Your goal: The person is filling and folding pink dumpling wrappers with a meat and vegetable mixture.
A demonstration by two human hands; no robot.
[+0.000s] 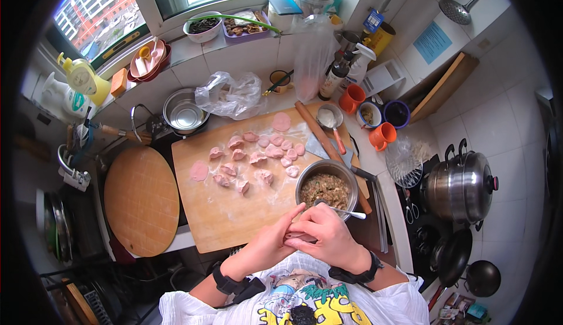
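Close to my chest, my left hand (271, 238) and my right hand (329, 236) come together around a pink dumpling (300, 237), which they mostly hide. The fingers of both are closed on it. Just beyond my right hand stands a steel bowl (353, 190) of minced filling (324, 191), a spoon (347, 212) resting in it with its handle over the rim. Several folded pink dumplings (258, 158) and small dough pieces (286, 144) lie on the floured wooden board (234, 231). Flat pink wrappers (199, 171) lie at its left and far side.
A rolling pin (316, 130), a cleaver (346, 160) and a small flour sieve (329, 116) lie at the board's right. Orange mugs (352, 99) stand beyond. A steel pot (460, 187) is far right. A round wooden board (142, 202) sits left, with a steel pan (185, 113) behind.
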